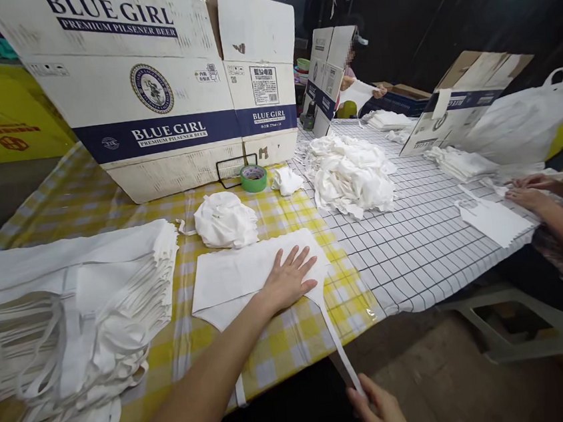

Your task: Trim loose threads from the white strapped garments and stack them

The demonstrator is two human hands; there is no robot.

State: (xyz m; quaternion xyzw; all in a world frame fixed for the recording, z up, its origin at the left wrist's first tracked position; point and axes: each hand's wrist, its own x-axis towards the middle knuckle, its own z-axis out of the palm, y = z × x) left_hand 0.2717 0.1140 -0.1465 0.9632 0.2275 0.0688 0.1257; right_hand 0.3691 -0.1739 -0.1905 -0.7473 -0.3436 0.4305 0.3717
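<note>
A white cloth piece (238, 272) with long straps lies folded over on the yellow checked tablecloth, near the table's front edge. My left hand (290, 280) rests flat on its right part, fingers spread. Below the table edge, my right hand (380, 409) pinches the end of a white strap (340, 346) that runs down taut from the cloth's right corner. Another strap end (240, 391) hangs over the edge on the left. Behind the cloth sits a bunched white cloth bundle (225, 220). To the left is a thick stack of similar white pieces (132, 274), their straps tangled in front.
A large beer carton (163, 96) stands at the back, with green tape (253, 178) before it. A white cloth heap (351, 173) lies on the grid-patterned cloth (392, 266). At right, a co-worker's hands (533, 191) touch another white piece (493, 219). Another person sits farther back.
</note>
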